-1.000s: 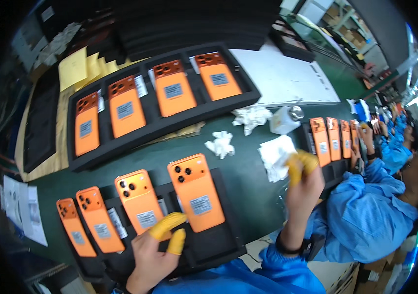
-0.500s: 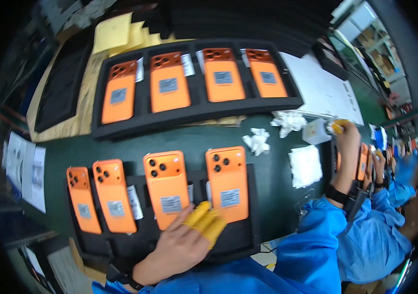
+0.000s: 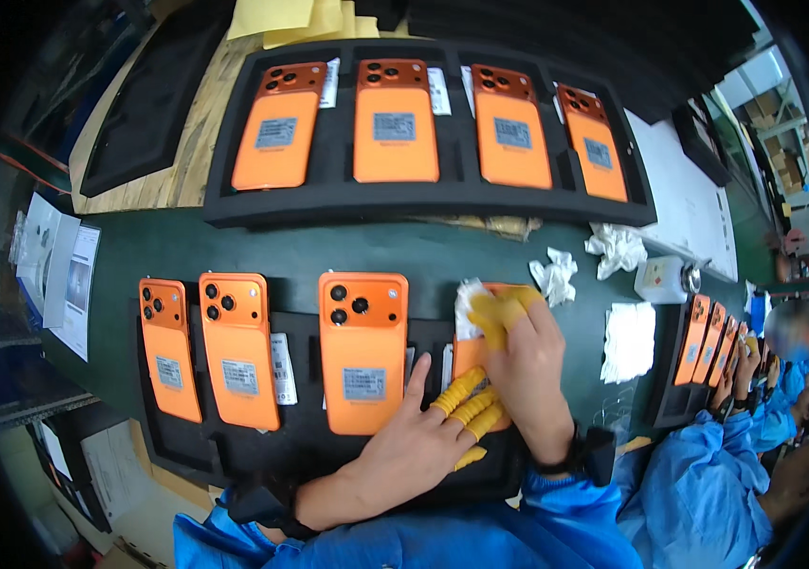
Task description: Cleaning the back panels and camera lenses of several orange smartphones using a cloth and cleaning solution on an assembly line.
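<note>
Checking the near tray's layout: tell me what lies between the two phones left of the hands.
In the head view, a narrow white label strip lies in the black tray between the second phone and the third phone.

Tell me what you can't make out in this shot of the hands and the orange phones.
- Head view: the fourth orange phone in the near black tray is mostly covered by the right hand and left hand.
- The white wipe is partly hidden under the right fingers.
- Grey stickers on the phones: too small to read.
- The phones at right are bent and squeezed by the fisheye rim.
</note>
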Demonstrator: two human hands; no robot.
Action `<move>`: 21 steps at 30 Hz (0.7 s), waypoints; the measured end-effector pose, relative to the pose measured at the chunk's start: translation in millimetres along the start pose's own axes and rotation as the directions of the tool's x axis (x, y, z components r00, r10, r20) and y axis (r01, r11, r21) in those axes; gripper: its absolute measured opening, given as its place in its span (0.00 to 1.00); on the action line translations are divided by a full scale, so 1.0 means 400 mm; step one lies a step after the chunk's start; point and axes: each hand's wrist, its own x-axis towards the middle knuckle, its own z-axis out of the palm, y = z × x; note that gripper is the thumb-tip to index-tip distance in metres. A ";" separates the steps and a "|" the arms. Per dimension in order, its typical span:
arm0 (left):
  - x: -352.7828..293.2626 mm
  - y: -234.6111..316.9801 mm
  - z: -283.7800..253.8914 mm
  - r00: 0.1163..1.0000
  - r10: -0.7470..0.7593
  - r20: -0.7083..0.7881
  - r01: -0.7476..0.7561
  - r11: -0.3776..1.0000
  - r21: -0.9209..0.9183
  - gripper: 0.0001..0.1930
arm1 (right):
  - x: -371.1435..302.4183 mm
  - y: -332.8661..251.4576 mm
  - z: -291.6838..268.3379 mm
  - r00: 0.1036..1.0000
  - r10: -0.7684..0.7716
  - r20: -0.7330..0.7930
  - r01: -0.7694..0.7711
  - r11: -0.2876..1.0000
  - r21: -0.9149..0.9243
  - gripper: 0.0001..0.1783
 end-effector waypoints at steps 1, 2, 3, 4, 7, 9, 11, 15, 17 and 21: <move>0.002 -0.003 0.008 1.000 -0.011 -0.010 0.011 1.000 0.005 0.18 | -0.006 0.001 -0.003 0.998 0.020 -0.054 -0.019 1.000 0.019 0.18; 0.003 0.001 0.022 0.997 0.020 -0.075 -0.019 1.000 0.010 0.18 | -0.008 0.000 -0.001 0.999 0.017 -0.051 -0.017 1.000 0.014 0.18; 0.007 0.002 0.031 0.989 0.051 -0.139 -0.049 0.999 0.017 0.18 | -0.008 -0.003 0.005 0.998 -0.002 -0.065 0.004 0.999 0.032 0.18; 0.013 -0.001 0.035 0.989 0.051 -0.141 -0.049 0.999 0.014 0.18 | -0.007 -0.001 0.009 0.997 -0.020 -0.079 0.024 0.998 0.050 0.18; 0.000 0.001 0.005 0.999 0.031 -0.036 -0.029 0.999 0.040 0.19 | 0.000 -0.008 0.001 0.999 0.041 -0.014 -0.041 0.999 0.020 0.21; 0.009 0.000 0.005 1.000 0.020 -0.010 -0.020 1.000 0.016 0.19 | -0.013 0.013 0.002 0.992 0.086 -0.088 -0.081 0.995 0.064 0.21; 0.013 0.002 0.012 1.000 0.021 0.018 -0.020 1.000 -0.011 0.19 | -0.028 0.013 0.004 0.995 0.034 -0.092 -0.027 0.997 0.068 0.21; 0.007 -0.002 0.015 0.988 0.036 -0.152 -0.026 0.998 0.064 0.19 | 0.031 0.016 0.013 0.998 0.041 -0.046 -0.041 0.999 0.015 0.13; 0.007 -0.004 0.019 0.984 0.032 -0.176 -0.018 0.997 0.079 0.20 | 0.016 0.028 0.000 0.997 0.047 -0.061 -0.046 0.999 0.017 0.13; 0.013 0.009 0.010 0.999 0.029 -0.046 -0.026 0.997 0.068 0.20 | -0.020 0.031 -0.002 0.993 0.030 -0.117 -0.020 0.996 0.085 0.15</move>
